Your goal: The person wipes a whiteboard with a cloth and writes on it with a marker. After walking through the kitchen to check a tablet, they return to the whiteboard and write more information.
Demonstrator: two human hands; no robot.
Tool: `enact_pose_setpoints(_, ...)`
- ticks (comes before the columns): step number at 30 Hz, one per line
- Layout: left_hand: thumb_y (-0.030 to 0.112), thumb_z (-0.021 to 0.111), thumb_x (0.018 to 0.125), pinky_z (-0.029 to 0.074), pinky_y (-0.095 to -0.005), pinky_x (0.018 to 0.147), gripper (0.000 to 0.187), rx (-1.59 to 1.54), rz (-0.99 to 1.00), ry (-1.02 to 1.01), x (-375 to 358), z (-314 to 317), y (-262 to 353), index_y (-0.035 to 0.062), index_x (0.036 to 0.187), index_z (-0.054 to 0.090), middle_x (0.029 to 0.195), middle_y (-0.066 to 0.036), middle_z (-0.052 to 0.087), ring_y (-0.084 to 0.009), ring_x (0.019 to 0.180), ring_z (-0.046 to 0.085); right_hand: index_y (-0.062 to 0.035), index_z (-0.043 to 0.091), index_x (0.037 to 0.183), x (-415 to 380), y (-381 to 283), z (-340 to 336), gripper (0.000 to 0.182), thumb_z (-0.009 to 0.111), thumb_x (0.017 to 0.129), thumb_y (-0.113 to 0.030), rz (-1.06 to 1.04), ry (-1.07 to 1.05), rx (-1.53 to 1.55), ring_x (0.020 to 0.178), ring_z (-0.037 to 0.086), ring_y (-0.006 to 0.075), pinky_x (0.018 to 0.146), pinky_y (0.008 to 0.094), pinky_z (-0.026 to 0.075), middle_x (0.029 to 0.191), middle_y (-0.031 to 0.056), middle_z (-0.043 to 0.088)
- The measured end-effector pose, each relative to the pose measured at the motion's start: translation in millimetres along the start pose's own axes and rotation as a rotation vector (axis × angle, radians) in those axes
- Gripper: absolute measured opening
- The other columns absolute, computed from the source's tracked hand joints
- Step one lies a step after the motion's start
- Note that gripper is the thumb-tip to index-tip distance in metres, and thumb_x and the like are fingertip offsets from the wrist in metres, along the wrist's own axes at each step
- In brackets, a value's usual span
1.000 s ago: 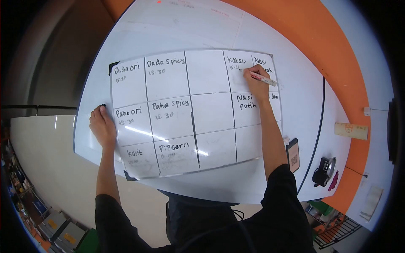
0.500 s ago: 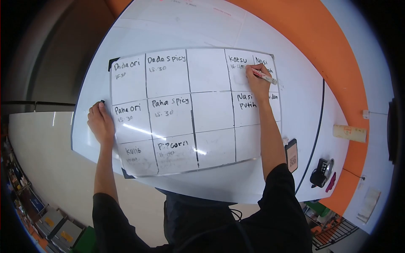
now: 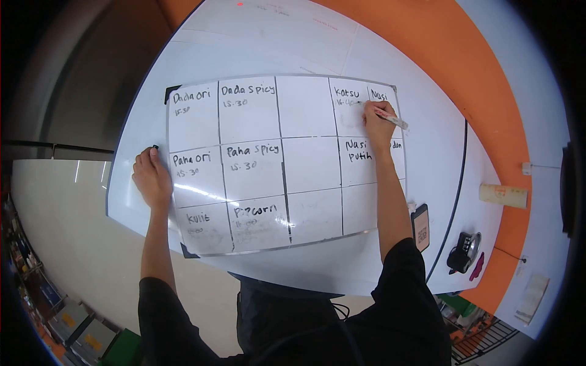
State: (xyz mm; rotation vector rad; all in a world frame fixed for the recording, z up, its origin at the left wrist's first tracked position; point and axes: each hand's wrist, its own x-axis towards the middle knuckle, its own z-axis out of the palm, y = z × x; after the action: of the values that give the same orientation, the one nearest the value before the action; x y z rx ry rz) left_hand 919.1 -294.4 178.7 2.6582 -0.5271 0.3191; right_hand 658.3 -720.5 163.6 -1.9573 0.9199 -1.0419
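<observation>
A whiteboard [image 3: 311, 165] ruled into cells with black lines lies flat on a white table. Handwritten words fill many cells, such as "Dada ori", "Paha spicy" and "Popcorn", several with times below. My right hand [image 3: 379, 128] grips a white marker [image 3: 392, 118] with red print, its writing end at the "Katsu" cell beside a time that looks like 16.40. The hand covers part of the "Nasi" cells. My left hand [image 3: 152, 178] rests at the board's left edge, fingers closed around a small black cap [image 3: 155, 147] that pokes out past the fingertips.
A phone-sized card with a QR code [image 3: 421, 228] lies by the board's right side. Farther right on the table [image 3: 427, 152] are a black device with keys [image 3: 464, 252], a round metal dish [image 3: 474, 242] and a pink item [image 3: 477, 266]. A pale cylinder [image 3: 503, 196] sits near the orange wall.
My right hand and the marker have moved slightly right and down, and more of the time under "Katsu" shows. The board's left side and my left hand appear slightly farther right in view.
</observation>
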Motion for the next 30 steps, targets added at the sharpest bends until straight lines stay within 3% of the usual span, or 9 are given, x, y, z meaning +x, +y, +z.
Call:
enact_pose_setpoints(2,0.032,0.034,0.097,0.039,-0.0419,0.082,0.038,0.003,-0.008,0.004,-2,-2,0,0.0053,0.105,0.06,0.101,-0.012,0.059,-0.0314,0.093,0.054,-0.0019,0.054,0.079,3,-7,-2,0.013,0.063,0.084,-0.009,0.036,-0.01,0.086,0.049,0.048,0.0073,0.045,0.0212,0.038,0.062,0.0037,0.056)
enact_pose_setpoints(4,0.032,0.035,0.097,0.039,-0.042,0.082,0.037,-0.007,-0.011,0.005,-2,-4,4,0.0055,0.104,0.06,0.101,-0.011,0.059,-0.0308,0.094,0.054,-0.0007,0.054,0.083,5,-17,-6,0.015,0.063,0.085,-0.013,0.233,0.069,0.37,0.048,0.048,0.0086,0.044,0.0221,0.038,0.062,0.0044,0.055)
enact_pose_setpoints(8,0.032,0.036,0.097,0.039,-0.0421,0.082,0.036,0.01,-0.011,0.005,1,0,0,0.0063,0.104,0.06,0.101,-0.011,0.059,-0.0301,0.095,0.054,0.0012,0.057,0.087,3,-24,-10,0.019,0.064,0.086,-0.017,-0.012,0.016,0.149,0.048,0.047,0.0087,0.043,0.0222,0.038,0.063,0.0049,0.054)
enact_pose_setpoints(10,0.031,0.037,0.097,0.039,-0.0425,0.083,0.035,0.044,-0.006,0.007,0,3,-3,0.0072,0.105,0.06,0.102,-0.011,0.059,-0.0297,0.096,0.054,0.0033,0.059,0.092,-36,-92,-16,0.023,0.064,0.086,-0.018,0.339,0.016,0.233,0.049,0.047,0.0095,0.044,0.0232,0.038,0.064,0.0051,0.055)
enact_pose_setpoints(12,0.031,0.038,0.096,0.039,-0.0427,0.083,0.034,0.044,-0.006,-0.013,-4,0,-4,0.0081,0.105,0.061,0.102,-0.01,0.059,-0.0293,0.097,0.054,0.0048,0.06,0.093,-84,-101,-22,0.02,0.064,0.086,-0.014,0.261,-0.095,0.295,0.051,0.049,0.0102,0.047,0.0238,0.041,0.066,0.0058,0.056)
enact_pose_setpoints(15,0.032,0.038,0.096,0.038,-0.0419,0.085,0.034,0.032,-0.022,0.001,-1,1,-3,0.0086,0.105,0.061,0.103,-0.009,0.059,-0.028,0.099,0.053,0.0052,0.062,0.093,-180,-148,-19,0.012,0.063,0.082,0.0,0.393,-0.204,0.241,0.058,0.055,0.0098,0.054,0.0237,0.047,0.073,0.0074,0.062)
enact_pose_setpoints(17,0.032,0.038,0.096,0.037,-0.0413,0.086,0.034,0.041,-0.035,-0.049,-1,-2,-2,0.0088,0.106,0.06,0.103,-0.009,0.059,-0.0274,0.099,0.053,0.0021,0.062,0.088,-235,-160,-7,0.008,0.065,0.081,-0.001,0.47,-0.202,0.269,0.059,0.055,0.0088,0.054,0.0227,0.046,0.073,0.0054,0.062)
enact_pose_setpoints(21,0.033,0.038,0.096,0.036,-0.0406,0.086,0.034,-0.013,-0.01,-0.051,-2,-5,-1,0.009,0.105,0.06,0.102,-0.009,0.058,-0.027,0.097,0.052,-0.0006,0.06,0.077,-283,-180,34,0.009,0.068,0.077,-0.005,0.152,-0.196,0.045,0.057,0.054,0.0097,0.054,0.0233,0.044,0.065,0.0063,0.059)
enact_pose_setpoints(30,0.033,0.037,0.097,0.033,-0.04,0.088,0.033,-0.034,0.015,-0.089,-5,-4,-5,0.0108,0.108,0.059,0.105,-0.007,0.056,-0.0251,0.1,0.049,-0.0022,0.058,0.073,-301,-184,69,0.012,0.069,0.077,-0.007,0.119,-0.027,-0.105,0.053,0.056,0.0147,0.052,0.0263,0.045,0.063,0.0086,0.059)
